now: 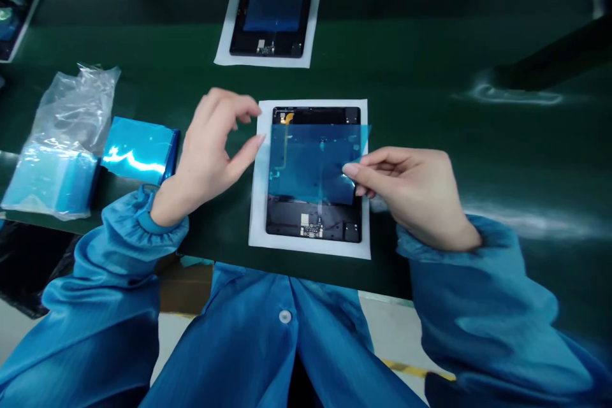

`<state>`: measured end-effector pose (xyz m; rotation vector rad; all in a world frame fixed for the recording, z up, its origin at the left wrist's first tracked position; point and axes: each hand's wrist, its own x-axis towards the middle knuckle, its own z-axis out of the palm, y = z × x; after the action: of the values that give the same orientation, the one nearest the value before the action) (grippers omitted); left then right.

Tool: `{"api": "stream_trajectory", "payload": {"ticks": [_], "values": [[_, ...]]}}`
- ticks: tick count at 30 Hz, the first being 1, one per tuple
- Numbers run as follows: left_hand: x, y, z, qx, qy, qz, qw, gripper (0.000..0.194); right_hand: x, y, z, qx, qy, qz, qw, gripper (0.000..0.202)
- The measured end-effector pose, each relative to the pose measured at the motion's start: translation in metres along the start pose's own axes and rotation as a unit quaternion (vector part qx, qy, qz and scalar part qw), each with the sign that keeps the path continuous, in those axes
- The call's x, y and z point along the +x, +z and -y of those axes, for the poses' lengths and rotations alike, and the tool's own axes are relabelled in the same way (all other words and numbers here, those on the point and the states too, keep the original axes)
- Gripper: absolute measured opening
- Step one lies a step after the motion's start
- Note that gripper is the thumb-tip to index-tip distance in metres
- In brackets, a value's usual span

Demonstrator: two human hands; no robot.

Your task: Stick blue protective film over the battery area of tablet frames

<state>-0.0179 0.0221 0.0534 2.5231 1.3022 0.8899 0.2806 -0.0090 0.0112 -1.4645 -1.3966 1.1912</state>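
A clear blue film sheet (306, 162) is pinched at its right side by my right hand (406, 188). It hovers over or lies across an open black tablet housing (287, 220); I cannot tell how much of it touches. Through the film show an orange flex cable and thin wiring, and a small circuit board (312, 229) sits at the housing's lower edge. Under the housing lies a white sheet (310, 250). My left hand (210, 140) is at the film's left side, thumb and fingers apart, holding nothing.
Left of me lie a stack of shiny blue film sheets (138, 150) and a clear plastic bag (71, 115) with more inside. Another tablet housing (273, 9) on white paper is farther back; one more (14, 19) is far left. A dark bar (559, 54) reaches in from the right.
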Motion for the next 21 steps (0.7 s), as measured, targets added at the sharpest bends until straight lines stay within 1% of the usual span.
{"api": "stream_trajectory", "payload": {"ticks": [1, 2, 4, 5, 6, 8, 12, 17, 21], "values": [[-0.005, 0.005, 0.006, -0.015, 0.014, 0.033, 0.999, 0.018, 0.006, -0.003, -0.007, 0.017, 0.02, 0.002, 1.0, 0.041], [-0.01, 0.01, 0.012, -0.036, 0.034, 0.08, 0.996, 0.015, 0.01, -0.005, -0.014, 0.028, 0.036, 0.006, 0.999, 0.042], [-0.021, 0.021, 0.02, -0.08, 0.073, 0.178, 0.978, 0.015, 0.015, -0.008, -0.023, 0.036, 0.062, 0.014, 0.997, 0.041], [-0.025, 0.026, 0.023, -0.097, 0.086, 0.211, 0.969, 0.017, 0.016, -0.01, -0.026, 0.035, 0.075, 0.016, 0.996, 0.039], [-0.029, 0.03, 0.026, -0.112, 0.096, 0.232, 0.961, 0.019, 0.015, -0.011, -0.027, 0.033, 0.088, 0.014, 0.995, 0.038], [-0.034, 0.037, 0.029, -0.14, 0.108, 0.254, 0.951, 0.019, 0.012, -0.013, -0.027, 0.031, 0.115, 0.005, 0.993, 0.035], [-0.036, 0.042, 0.031, -0.178, 0.1, 0.261, 0.943, 0.017, 0.002, -0.016, -0.024, 0.004, 0.145, -0.01, 0.989, 0.037], [-0.034, 0.04, 0.03, -0.185, 0.054, 0.299, 0.935, 0.019, -0.003, -0.019, -0.024, -0.049, 0.148, -0.021, 0.987, 0.039], [-0.032, 0.04, 0.029, -0.187, 0.032, 0.325, 0.927, 0.023, -0.003, -0.019, -0.02, -0.079, 0.142, -0.026, 0.986, 0.037]]}}
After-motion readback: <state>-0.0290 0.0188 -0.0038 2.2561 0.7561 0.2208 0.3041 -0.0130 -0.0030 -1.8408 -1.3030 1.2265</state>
